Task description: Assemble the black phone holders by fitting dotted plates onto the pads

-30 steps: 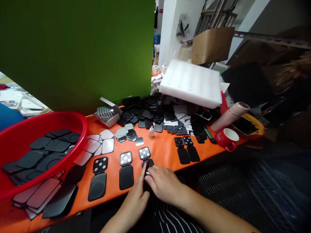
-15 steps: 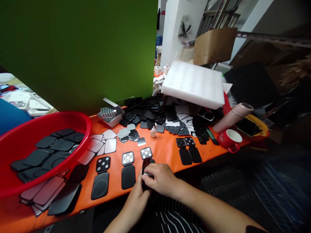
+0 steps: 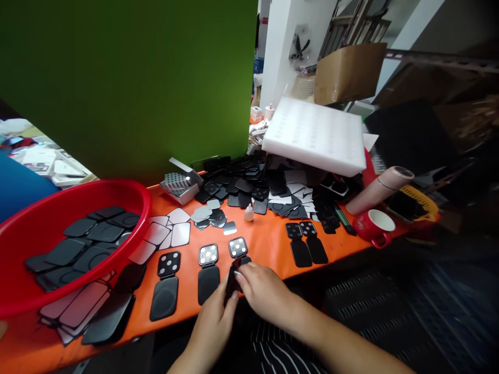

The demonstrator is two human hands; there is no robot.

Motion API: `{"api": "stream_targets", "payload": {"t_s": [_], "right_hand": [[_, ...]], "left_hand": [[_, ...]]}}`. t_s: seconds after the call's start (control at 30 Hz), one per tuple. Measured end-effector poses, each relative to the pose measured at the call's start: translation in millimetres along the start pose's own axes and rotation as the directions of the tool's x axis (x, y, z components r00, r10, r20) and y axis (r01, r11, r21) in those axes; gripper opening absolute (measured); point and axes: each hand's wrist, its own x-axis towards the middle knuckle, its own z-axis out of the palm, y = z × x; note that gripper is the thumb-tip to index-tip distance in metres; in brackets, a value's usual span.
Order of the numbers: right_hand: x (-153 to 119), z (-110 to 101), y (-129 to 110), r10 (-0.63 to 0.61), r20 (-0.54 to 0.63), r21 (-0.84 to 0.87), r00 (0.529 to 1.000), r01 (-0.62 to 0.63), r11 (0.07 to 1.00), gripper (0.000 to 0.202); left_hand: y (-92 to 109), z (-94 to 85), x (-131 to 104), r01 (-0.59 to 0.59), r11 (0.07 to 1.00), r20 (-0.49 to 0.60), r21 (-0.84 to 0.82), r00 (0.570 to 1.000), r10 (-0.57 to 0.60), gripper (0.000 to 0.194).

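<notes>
Both of my hands meet at the front edge of the orange table (image 3: pixel 268 244). My left hand (image 3: pixel 216 317) is closed round a dark glossy piece (image 3: pixel 233 278), held tilted. The fingers of my right hand (image 3: pixel 262 288) press on the same piece from the right, partly hiding it. Just beyond them lies a hinged black piece with a silver, dotted square top (image 3: pixel 237 247). To its left are a similar silver-topped piece (image 3: pixel 208 254) and one with a black dotted top (image 3: pixel 169 264). Two more dotted black pieces (image 3: pixel 301 253) lie side by side on the right.
A red basin (image 3: pixel 146 208) of dark plates fills the left. Further back are a small white bottle (image 3: pixel 248 213), piled black plates (image 3: pixel 244 186) and a white foam block (image 3: pixel 315 135). A red mug (image 3: pixel 364 226) and a pink flask (image 3: pixel 380 190) stand at the right.
The view has shifted slightly, so the table items appear a little further right. My right fingers have moved on the dark piece, which is turned slightly. Both hands still hold it.
</notes>
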Motion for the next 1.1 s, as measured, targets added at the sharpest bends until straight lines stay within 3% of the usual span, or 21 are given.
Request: {"api": "stream_targets", "payload": {"t_s": [0.23,0.43,0.57,0.67,0.73,0.9,1.1], "right_hand": [[-1,-8,-1,-0.094,0.106,0.012,0.990,0.093,0.996,0.030],[1,-2,-5,-0.095,0.069,0.034,0.993,0.092,0.995,0.027],[3,4,-2,-0.089,0.036,0.242,0.995,0.078,0.967,0.027],[5,1,3,-0.048,0.051,0.493,0.998,0.017,0.870,0.028],[6,-1,4,-0.021,0.054,0.577,0.998,-0.014,0.817,0.026],[4,0,0,0.050,0.025,0.601,0.998,-0.055,0.797,0.024],[4,-4,-6,0.008,-0.015,0.316,1.000,-0.003,0.949,0.022]], "left_hand": [[1,-1.6,-5,-0.028,0.989,0.071,0.143,0.997,0.018,0.039],[0,-3.1,-4,-0.006,0.991,0.070,0.132,0.998,-0.003,0.036],[1,-1.3,3,0.060,0.994,0.058,-0.093,0.997,-0.055,0.036],[3,-0.3,11,0.148,0.941,0.079,-0.305,0.988,-0.130,0.034],[4,-0.8,15,0.157,0.931,0.061,-0.330,0.988,-0.145,0.032],[2,-3.0,11,0.015,0.992,-0.036,-0.123,0.999,-0.019,0.038],[11,-6.0,-1,-0.046,0.968,-0.057,0.246,0.996,0.061,0.038]]}}
